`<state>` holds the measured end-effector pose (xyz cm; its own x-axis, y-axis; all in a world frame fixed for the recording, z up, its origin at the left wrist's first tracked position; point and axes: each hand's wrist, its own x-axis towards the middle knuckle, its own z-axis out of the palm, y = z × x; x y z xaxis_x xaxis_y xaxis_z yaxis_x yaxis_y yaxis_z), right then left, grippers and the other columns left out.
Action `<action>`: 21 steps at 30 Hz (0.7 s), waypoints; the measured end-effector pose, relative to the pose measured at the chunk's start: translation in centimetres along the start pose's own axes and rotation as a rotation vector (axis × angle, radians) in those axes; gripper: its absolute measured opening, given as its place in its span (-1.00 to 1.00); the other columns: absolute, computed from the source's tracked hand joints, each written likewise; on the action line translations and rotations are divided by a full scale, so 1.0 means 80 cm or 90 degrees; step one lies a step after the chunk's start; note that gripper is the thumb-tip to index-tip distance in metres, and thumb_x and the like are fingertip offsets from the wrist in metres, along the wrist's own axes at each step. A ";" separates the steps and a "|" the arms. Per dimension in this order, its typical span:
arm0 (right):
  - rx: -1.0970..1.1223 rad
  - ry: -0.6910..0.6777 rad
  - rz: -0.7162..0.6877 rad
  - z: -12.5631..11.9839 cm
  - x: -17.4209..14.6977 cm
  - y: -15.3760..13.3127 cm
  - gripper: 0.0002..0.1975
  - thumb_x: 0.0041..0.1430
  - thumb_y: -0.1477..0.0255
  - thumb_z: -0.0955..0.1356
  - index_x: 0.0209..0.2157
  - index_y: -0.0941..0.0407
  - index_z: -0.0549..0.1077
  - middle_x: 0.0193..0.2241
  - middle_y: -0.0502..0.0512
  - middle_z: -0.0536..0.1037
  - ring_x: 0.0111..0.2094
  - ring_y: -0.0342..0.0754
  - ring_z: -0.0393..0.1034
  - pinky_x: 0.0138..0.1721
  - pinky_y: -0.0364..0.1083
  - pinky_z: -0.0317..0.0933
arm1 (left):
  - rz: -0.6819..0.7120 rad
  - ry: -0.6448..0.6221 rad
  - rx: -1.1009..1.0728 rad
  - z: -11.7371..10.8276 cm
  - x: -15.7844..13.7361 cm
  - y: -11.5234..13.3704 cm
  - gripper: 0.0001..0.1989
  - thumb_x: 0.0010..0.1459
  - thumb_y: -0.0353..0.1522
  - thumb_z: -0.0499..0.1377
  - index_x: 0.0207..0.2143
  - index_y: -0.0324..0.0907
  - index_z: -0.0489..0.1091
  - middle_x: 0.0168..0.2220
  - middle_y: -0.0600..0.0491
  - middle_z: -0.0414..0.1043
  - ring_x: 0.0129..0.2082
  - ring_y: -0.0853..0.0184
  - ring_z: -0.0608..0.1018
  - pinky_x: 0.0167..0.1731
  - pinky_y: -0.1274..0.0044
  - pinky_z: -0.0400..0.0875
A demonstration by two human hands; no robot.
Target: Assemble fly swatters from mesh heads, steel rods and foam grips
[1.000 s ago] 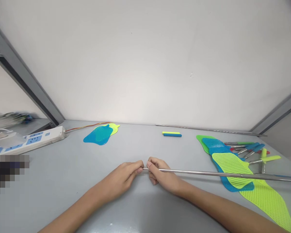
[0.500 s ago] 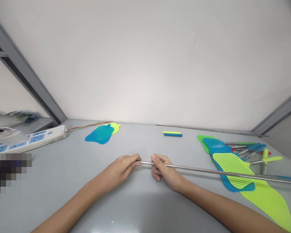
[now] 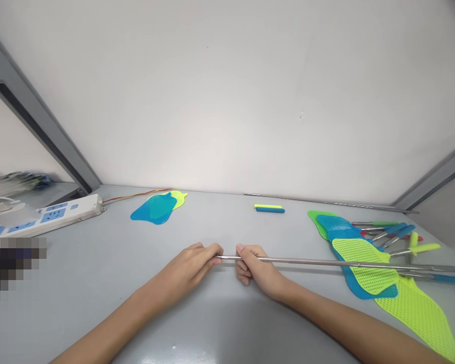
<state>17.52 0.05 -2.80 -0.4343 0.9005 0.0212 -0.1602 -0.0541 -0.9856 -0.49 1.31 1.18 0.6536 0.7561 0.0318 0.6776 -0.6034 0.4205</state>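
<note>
A long thin metal rod [image 3: 307, 261] runs from mid-table out past the right edge of the view. My left hand [image 3: 200, 261] pinches its left tip between thumb and fingers. A short way along, my right hand [image 3: 256, 265] is closed round the same rod, thumb on top. Bare metal shows between the two hands. To the right, the rod passes above a yellow-green fly swatter [image 3: 358, 263] that lies on the pile, and its far end is out of view.
Fly swatters with blue handles [image 3: 402, 232] and other colours lie piled at right. Loose blue [image 3: 155, 208] and yellow swatter heads lie back left. Two short grips, yellow and blue [image 3: 270, 210], and another rod [image 3: 326, 202] lie near the wall. A power strip [image 3: 87, 206] is at left.
The rod's right part has risen, so it now lies more level in view. Both hands keep their hold and have shifted only slightly.
</note>
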 end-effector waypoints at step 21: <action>-0.036 -0.009 0.008 -0.001 -0.001 -0.001 -0.58 0.09 0.14 0.12 -0.69 0.13 0.05 -0.75 -0.11 0.03 -0.71 -0.25 0.01 -0.61 -0.18 -0.05 | -0.011 -0.029 -0.053 -0.013 -0.006 0.013 -0.72 0.20 -0.30 -0.24 -0.35 -0.08 0.23 -0.52 0.14 0.23 -0.45 0.36 0.31 -0.44 0.56 0.16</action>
<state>17.61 0.03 -2.74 -0.4490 0.8934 0.0105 -0.1045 -0.0408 -0.9937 -0.41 0.59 2.59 0.6583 0.7526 -0.0170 0.6597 -0.5658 0.4946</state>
